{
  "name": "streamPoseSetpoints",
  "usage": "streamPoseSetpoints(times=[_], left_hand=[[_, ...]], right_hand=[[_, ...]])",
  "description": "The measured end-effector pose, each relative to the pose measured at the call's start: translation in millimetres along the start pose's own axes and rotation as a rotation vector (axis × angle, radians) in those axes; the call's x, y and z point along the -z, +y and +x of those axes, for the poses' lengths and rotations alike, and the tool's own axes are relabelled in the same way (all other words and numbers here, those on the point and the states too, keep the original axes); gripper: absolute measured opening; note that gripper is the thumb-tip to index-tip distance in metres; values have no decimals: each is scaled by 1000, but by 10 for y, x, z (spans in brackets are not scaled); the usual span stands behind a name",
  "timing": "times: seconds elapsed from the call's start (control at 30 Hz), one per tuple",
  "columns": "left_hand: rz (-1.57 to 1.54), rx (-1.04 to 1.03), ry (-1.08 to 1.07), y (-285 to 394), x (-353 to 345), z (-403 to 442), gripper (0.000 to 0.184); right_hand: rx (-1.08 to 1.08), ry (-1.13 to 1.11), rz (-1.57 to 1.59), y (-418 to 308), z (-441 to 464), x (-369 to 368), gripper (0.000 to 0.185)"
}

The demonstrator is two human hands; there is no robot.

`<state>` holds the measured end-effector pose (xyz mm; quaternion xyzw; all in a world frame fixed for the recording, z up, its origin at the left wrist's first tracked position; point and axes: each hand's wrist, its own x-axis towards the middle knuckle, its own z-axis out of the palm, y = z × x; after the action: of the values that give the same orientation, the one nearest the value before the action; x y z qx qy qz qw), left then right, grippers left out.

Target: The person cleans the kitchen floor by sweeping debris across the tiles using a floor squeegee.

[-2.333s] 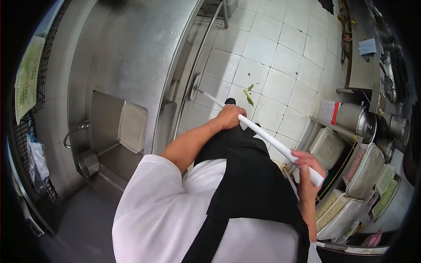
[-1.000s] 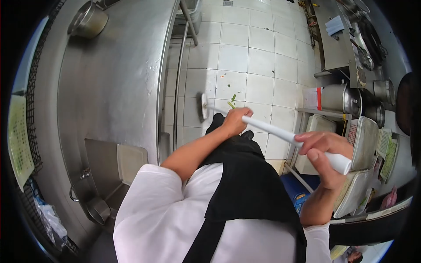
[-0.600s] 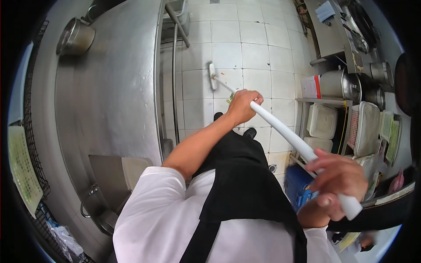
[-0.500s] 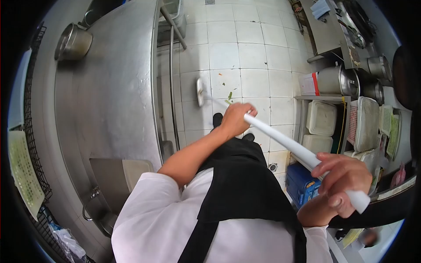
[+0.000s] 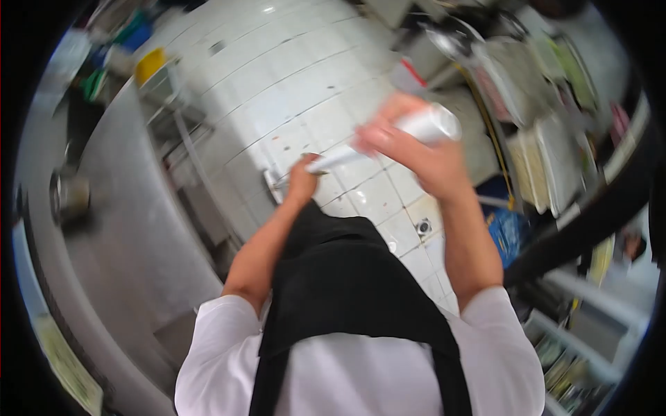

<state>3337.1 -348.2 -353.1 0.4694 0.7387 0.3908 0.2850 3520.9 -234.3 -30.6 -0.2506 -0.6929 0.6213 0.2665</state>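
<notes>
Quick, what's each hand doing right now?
Left hand: closed, holding the white pole lower down.
Right hand: closed around the same pole near its top end, a bit blurred.

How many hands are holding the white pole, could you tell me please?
2: the left hand is lower on the white pole, and the right hand, blurred, is near its upper end.
</notes>
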Motion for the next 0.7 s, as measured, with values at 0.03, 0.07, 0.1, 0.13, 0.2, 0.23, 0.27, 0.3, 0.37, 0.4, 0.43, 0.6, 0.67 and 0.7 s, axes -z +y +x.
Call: streamPoseSetpoints(times=[0.03,0.07,0.1,0.13,0.2,0.23,0.27,0.3,0.37,0.4,0.43,0.6,0.67,0.7], left_hand=[[98,-33,-24,132,65,142,27],[98,58,72,-30,-35,320,29],[41,101,112,-188,-20,526,34],[40,41,10,102,217,611,36],[-27,-28,37,664,480,610,32],[-110,-61,43,1055,531,495,29],[-190,-88,51,1394,579,374,27],[-270,-89,-28,1636,592,252,26],[-333,-79,-143,2042,505,-18,25],[-381,-104,-223,2285,396,-187,25],[-428,-127,-300,2479,269,-350,25],[-451,-119,-592,2979,-411,-950,31],[-588,-160,-747,3130,-565,-1120,32],[-612,-193,-793,3202,-566,-1176,32]], right_hand=[[103,20,36,36,26,62,14],[173,31,58,154,41,128,23],[207,110,-43,290,-25,154,38],[208,190,-61,460,-100,146,50],[41,293,9,902,-409,148,59],[-14,285,-16,1212,-590,111,63],[-79,250,-43,1385,-790,68,65],[-148,211,-62,1510,-990,13,67],[-184,268,-113,1751,-1336,-127,69],[-200,290,-186,1856,-1476,-184,72],[-146,377,-245,1943,-1599,-225,69],[-174,579,-409,2455,-2301,150,25],[-276,630,-510,2720,-2864,317,21],[-371,628,-534,2876,-3214,426,20]])
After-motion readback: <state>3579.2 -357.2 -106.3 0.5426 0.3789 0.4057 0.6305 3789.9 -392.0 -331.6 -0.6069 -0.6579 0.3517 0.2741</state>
